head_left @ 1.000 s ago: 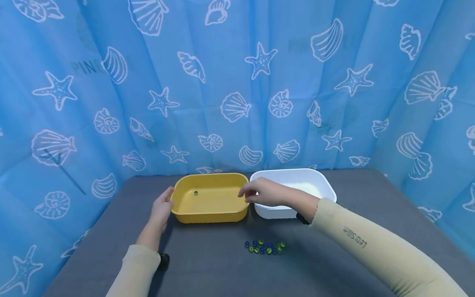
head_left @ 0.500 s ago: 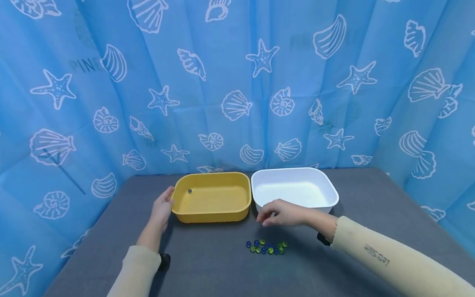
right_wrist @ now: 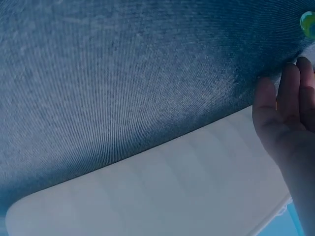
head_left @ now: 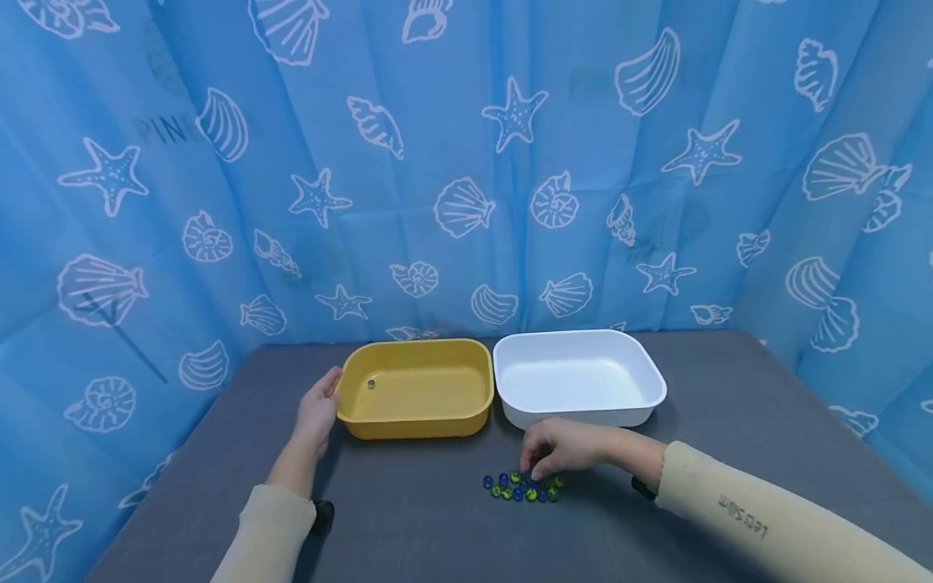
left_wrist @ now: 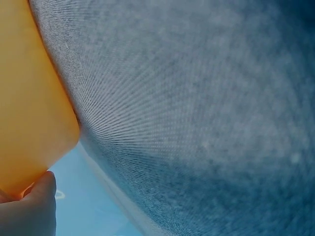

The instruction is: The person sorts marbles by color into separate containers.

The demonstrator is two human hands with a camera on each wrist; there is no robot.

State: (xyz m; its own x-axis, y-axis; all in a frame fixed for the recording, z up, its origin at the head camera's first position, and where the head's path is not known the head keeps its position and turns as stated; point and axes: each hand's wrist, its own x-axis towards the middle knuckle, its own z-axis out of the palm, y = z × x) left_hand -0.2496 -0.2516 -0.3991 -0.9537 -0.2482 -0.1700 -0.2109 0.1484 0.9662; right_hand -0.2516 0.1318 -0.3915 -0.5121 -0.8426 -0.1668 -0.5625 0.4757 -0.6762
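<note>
My left hand grips the left end of a yellow plastic tub, its thumb against the tub wall in the left wrist view. One small marble lies inside that tub, toward the left. Over a cluster of blue and yellow-green glass marbles on the table hovers my right hand, fingers bent loosely and nothing visible between them. It covers part of the cluster's far side. The right wrist view catches a single green marble just past the fingertips.
A white plastic tub stands right beside the yellow one, behind my right hand. Dark grey cloth covers the table. A blue curtain with shell and starfish prints hangs close behind both tubs.
My right hand has moved from the yellow tub's right rim, rightward and nearer to me, down to the marbles. The marble in the yellow tub has rolled a little left. My left hand stays put.
</note>
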